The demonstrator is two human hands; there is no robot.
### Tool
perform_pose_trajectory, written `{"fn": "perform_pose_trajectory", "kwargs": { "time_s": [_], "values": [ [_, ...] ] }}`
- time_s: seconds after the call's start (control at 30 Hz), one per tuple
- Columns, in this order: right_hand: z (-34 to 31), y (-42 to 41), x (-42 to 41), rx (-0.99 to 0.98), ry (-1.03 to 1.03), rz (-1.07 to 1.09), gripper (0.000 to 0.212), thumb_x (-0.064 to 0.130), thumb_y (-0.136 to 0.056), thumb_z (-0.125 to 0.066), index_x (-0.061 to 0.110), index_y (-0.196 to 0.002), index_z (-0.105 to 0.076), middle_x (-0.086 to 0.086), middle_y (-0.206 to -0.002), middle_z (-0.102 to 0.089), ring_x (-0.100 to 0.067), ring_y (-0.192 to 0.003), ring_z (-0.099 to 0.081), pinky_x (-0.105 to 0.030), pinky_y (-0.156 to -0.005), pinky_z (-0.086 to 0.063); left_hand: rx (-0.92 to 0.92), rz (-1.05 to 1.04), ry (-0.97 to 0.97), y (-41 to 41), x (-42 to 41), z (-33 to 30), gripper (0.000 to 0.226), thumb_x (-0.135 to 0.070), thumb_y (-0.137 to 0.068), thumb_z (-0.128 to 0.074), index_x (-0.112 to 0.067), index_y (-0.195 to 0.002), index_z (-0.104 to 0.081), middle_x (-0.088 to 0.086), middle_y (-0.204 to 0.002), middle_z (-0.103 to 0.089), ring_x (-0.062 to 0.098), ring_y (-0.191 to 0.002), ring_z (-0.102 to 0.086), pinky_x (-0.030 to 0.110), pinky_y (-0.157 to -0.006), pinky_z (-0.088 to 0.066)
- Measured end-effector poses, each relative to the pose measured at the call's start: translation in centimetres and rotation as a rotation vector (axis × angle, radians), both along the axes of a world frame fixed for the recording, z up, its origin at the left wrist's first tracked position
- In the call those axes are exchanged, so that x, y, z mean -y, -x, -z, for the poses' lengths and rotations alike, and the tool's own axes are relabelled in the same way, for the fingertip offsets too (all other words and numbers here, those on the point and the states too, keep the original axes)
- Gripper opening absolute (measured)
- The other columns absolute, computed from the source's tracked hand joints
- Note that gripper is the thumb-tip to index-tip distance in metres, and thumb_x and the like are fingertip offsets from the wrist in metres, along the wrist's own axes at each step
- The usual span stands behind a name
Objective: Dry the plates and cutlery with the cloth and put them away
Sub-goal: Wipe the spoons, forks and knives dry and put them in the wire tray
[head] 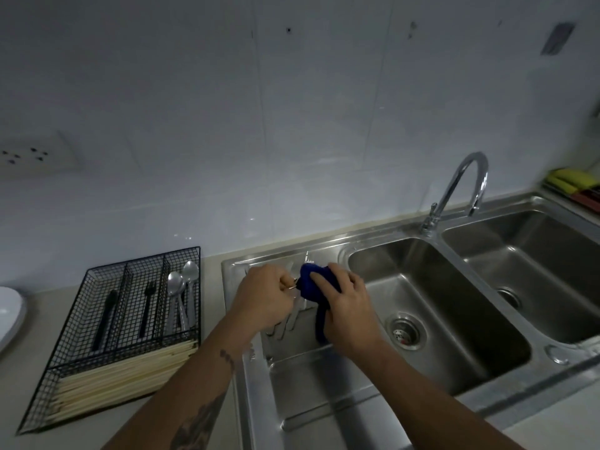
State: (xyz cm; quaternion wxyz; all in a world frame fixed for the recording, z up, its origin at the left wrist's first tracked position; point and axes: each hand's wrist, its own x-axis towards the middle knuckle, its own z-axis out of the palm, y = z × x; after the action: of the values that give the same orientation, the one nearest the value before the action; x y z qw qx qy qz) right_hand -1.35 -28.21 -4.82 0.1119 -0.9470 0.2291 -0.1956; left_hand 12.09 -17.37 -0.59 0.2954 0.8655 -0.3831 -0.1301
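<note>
Over the steel drainboard (pixel 311 378), both hands at work, close together. Left hand (pixel 259 298) curled shut, fingers (pixel 285 280) pinching the gold-toned end of a piece of cutlery (pixel 293 285); too little showing to tell knife, fork or spoon. Right hand (pixel 345 306) just beside it, fingers (pixel 321 280) pressed flat over a blue cloth (pixel 308 282), wrapped around the far end of that same piece. One tail of the cloth hanging down below the palm, toward the drainboard. More silver cutlery (pixel 292 319) lying on the drainboard under the hands, partly hidden by them.

On the counter (pixel 32 358) to the left, a black wire tray (pixel 107 339). In its right slot, spoons (pixel 181 287) with bowls toward the wall. In the middle slot, a dark fork (pixel 147 306); in the left slot, another dark piece (pixel 105 319), kind unclear. Across the near compartment, a pile of pale chopsticks (pixel 123 381) lying sideways. At the far left edge, part of a white plate (pixel 9 316).

To the right, the sink (pixel 438 306) with two basins, tap (pixel 461 190) arching over the divide. Sponges (pixel 571 180) at the far right corner.
</note>
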Motion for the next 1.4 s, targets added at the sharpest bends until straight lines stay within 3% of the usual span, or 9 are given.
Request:
{"fn": "perform_pose_trajectory", "kwargs": {
  "time_s": [0.13,0.23,0.43,0.6,0.87,0.97,1.1,1.27,1.4],
  "values": [
    [-1.0,0.9,-1.5,0.035,-0.069,0.074,0.068,0.0,-0.07,-0.07,0.016,-0.134,-0.053,-0.014,-0.139,-0.045,-0.036,-0.114,-0.052,-0.045,-0.092,-0.051,0.075,0.041,0.001,1.9,-2.0,-0.8,0.016,-0.006,-0.082,-0.064,-0.018,-0.085,-0.075,-0.002,-0.075,-0.069,0.013,-0.069,-0.065,0.035,-0.067,-0.06],
    [-1.6,1.3,-3.5,0.046,-0.001,0.055,0.072,-0.001,-0.061,-0.075,0.015,-0.129,-0.056,-0.016,-0.137,-0.046,-0.037,-0.113,-0.052,-0.044,-0.083,-0.054,0.122,0.051,0.012,2.6,-3.1,-1.7,0.014,-0.009,-0.084,-0.064,-0.018,-0.087,-0.075,-0.002,-0.077,-0.069,0.013,-0.069,-0.064,0.035,-0.068,-0.06],
    [-1.9,3.3,-3.7,0.055,0.083,0.083,0.07,0.003,-0.06,-0.078,0.014,-0.126,-0.057,-0.016,-0.132,-0.049,-0.035,-0.109,-0.051,-0.047,-0.087,-0.052,0.183,0.101,-0.005,3.9,-5.3,-2.3,0.019,-0.012,-0.083,-0.06,-0.023,-0.09,-0.074,-0.006,-0.082,-0.067,0.013,-0.072,-0.063,0.036,-0.069,-0.06],
    [-1.7,4.6,-6.3,0.063,0.146,-0.039,0.068,0.004,-0.063,-0.077,0.008,-0.128,-0.056,-0.017,-0.134,-0.051,-0.036,-0.124,-0.047,-0.047,-0.099,-0.047,0.201,0.149,-0.027,4.4,-6.3,-2.7,0.019,-0.012,-0.082,-0.058,-0.026,-0.084,-0.07,-0.007,-0.082,-0.067,0.013,-0.073,-0.063,0.033,-0.068,-0.058],
    [-1.6,6.8,-6.8,0.011,0.179,-0.077,0.062,0.002,-0.066,-0.07,0.008,-0.126,-0.055,-0.012,-0.133,-0.051,-0.031,-0.122,-0.049,-0.041,-0.093,-0.051,0.192,0.183,0.028,6.4,-6.9,-1.6,0.013,-0.013,-0.086,-0.062,-0.022,-0.09,-0.071,-0.007,-0.082,-0.065,0.009,-0.072,-0.059,0.025,-0.066,-0.052],
    [-1.1,7.8,-5.1,0.048,0.057,0.055,0.059,0.002,-0.067,-0.072,0.011,-0.124,-0.059,-0.007,-0.131,-0.054,-0.029,-0.112,-0.056,-0.039,-0.086,-0.053,0.198,0.211,-0.004,6.5,-7.4,-2.0,0.015,-0.01,-0.088,-0.057,-0.023,-0.083,-0.064,-0.005,-0.083,-0.06,0.013,-0.077,-0.058,0.029,-0.066,-0.05],
    [-1.4,8.8,-3.9,0.213,-0.162,0.306,0.052,-0.003,-0.077,-0.058,0.01,-0.127,-0.059,-0.004,-0.134,-0.053,-0.026,-0.114,-0.055,-0.033,-0.095,-0.043,0.221,0.223,-0.066,5.8,-7.8,-1.5,0.019,-0.009,-0.09,-0.053,-0.02,-0.087,-0.068,-0.003,-0.094,-0.061,0.018,-0.088,-0.059,0.032,-0.075,-0.05],
    [-3.2,7.6,-6.6,0.314,-0.104,0.218,0.061,-0.009,-0.072,-0.062,0.011,-0.129,-0.059,-0.01,-0.139,-0.049,-0.028,-0.118,-0.051,-0.036,-0.099,-0.043,0.13,0.187,-0.057,5.7,-7.0,-1.1,0.025,-0.011,-0.092,-0.051,-0.017,-0.092,-0.075,-0.003,-0.089,-0.065,0.016,-0.075,-0.059,0.025,-0.064,-0.043],
    [-0.5,7.4,-7.1,0.175,0.0,0.1,0.059,-0.001,-0.071,-0.068,0.014,-0.128,-0.06,-0.011,-0.141,-0.048,-0.031,-0.116,-0.054,-0.041,-0.09,-0.051,-0.021,0.135,-0.022,5.8,-6.5,-1.5,0.025,-0.006,-0.09,-0.05,-0.01,-0.086,-0.075,-0.009,-0.071,-0.063,0.005,-0.06,-0.054,0.019,-0.055,-0.04]
  ]
}}
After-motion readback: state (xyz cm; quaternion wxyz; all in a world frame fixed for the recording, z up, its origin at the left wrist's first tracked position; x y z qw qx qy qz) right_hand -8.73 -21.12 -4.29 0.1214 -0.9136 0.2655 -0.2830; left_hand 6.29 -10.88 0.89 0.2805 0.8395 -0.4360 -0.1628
